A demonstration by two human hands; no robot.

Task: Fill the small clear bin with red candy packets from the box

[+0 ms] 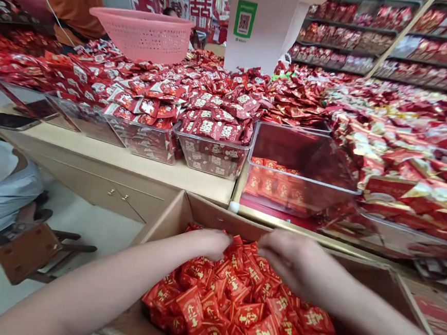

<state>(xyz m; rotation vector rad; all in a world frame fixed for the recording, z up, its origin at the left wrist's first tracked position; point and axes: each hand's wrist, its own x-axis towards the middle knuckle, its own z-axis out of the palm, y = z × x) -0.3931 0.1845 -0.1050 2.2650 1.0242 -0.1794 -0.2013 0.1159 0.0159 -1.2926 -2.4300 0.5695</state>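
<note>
Both hands, left hand [212, 244] and right hand [289, 260], dig curled fingers into small red foil-wrapped candies [236, 302] in the brown cardboard box [165, 219] (grip unclear); overfull handfuls could spill floorward.

My left hand [212, 244] and right hand [289, 260] blur, fingertips buried in the red packets [236, 302] (grip unreadable), cardboard box [165, 219] cut off by the bottom edge.

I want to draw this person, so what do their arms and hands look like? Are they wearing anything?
Both arms are bare: no sleeves show in the picture. The left hand and the right hand wear no gloves, and no rings, watch or bracelet are visible. The picture blurs the fingers a little.
</note>
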